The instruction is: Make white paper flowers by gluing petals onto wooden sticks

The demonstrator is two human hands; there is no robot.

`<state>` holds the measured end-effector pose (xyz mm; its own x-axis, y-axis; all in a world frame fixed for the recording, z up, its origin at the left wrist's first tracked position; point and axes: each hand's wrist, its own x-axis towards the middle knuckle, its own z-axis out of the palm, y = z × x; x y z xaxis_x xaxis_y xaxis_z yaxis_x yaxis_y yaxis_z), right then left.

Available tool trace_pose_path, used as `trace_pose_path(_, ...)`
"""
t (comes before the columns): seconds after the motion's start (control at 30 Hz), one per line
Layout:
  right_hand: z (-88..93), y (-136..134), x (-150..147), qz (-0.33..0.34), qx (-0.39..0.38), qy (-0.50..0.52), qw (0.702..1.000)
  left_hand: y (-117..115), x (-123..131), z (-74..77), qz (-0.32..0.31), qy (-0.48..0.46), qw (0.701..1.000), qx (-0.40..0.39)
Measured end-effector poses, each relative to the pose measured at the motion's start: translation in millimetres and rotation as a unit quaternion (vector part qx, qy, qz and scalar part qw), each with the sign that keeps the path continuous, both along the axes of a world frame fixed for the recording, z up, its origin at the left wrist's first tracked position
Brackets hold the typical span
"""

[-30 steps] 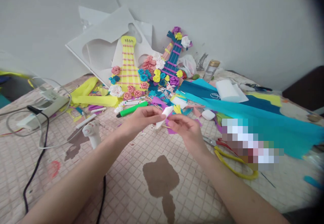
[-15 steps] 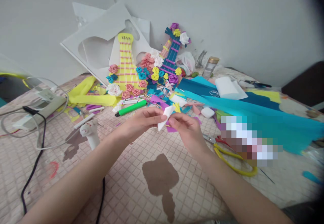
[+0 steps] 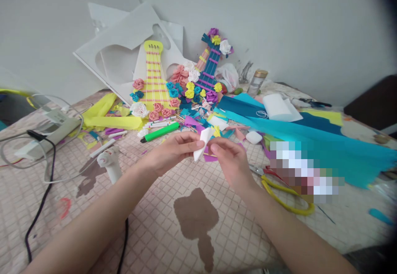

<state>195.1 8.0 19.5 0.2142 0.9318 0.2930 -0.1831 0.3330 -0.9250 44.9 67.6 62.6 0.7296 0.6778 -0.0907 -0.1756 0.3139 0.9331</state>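
Observation:
Between the thumb and fingers of my left hand (image 3: pixel 182 146) is a small folded piece of white paper (image 3: pixel 202 145), held at a slant above the table. My right hand (image 3: pixel 230 157) is close beside it on the right, thumb and curled fingers pinched together. A narrow gap shows between the right thumb and the paper; whatever those fingertips may hold is hidden. Beneath both hands lie purple paper scraps (image 3: pixel 211 157). A green marker (image 3: pixel 161 132) rests to the left, and scissors with yellow handles (image 3: pixel 287 197) lie by my right forearm.
Behind the hands stand a yellow paper guitar (image 3: pixel 154 75) and a dark blue one (image 3: pixel 211 69), both with paper flowers. A white glue gun (image 3: pixel 110 164) and a power strip (image 3: pixel 46 137) with cables are left. Turquoise crepe paper (image 3: pixel 310 135) and a white roll (image 3: pixel 277 108) lie right.
My right fingers have drawn slightly right, away from the white paper, opening a small gap. My left hand still holds the paper, now turned a little more upright.

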Motion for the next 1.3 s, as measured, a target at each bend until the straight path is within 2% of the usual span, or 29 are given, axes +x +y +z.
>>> trace_pose_path(0.27,1.2,-1,-1,-0.001,0.007,-0.004,1.000,2,0,-4.8,0.004,-0.005,1.000,0.008)
trace_pose_path(0.5,2.1,-1,-1,-0.032,-0.008,-0.014,0.999,2,1,-6.0,0.008,0.002,1.000,0.026)
trace_pose_path(0.67,6.5,-5,-4,-0.112,0.012,-0.067,0.991,2,2,-7.8,0.068,0.020,0.994,0.086)
trace_pose_path(0.77,6.6,-7,-5,-0.136,0.025,-0.109,0.984,0,4,-7.6,0.105,0.045,0.984,0.136)
trace_pose_path(0.87,4.8,-7,-6,-0.138,0.020,-0.112,0.984,-1,6,-9.3,0.112,0.040,0.981,0.155)
trace_pose_path(1.13,2.8,-7,-6,-0.122,0.004,-0.090,0.988,1,7,-15.8,0.075,0.030,0.986,0.143)
trace_pose_path(1.3,3.3,-5,-6,-0.091,-0.016,-0.058,0.994,2,8,-16.8,0.076,0.018,0.988,0.133)
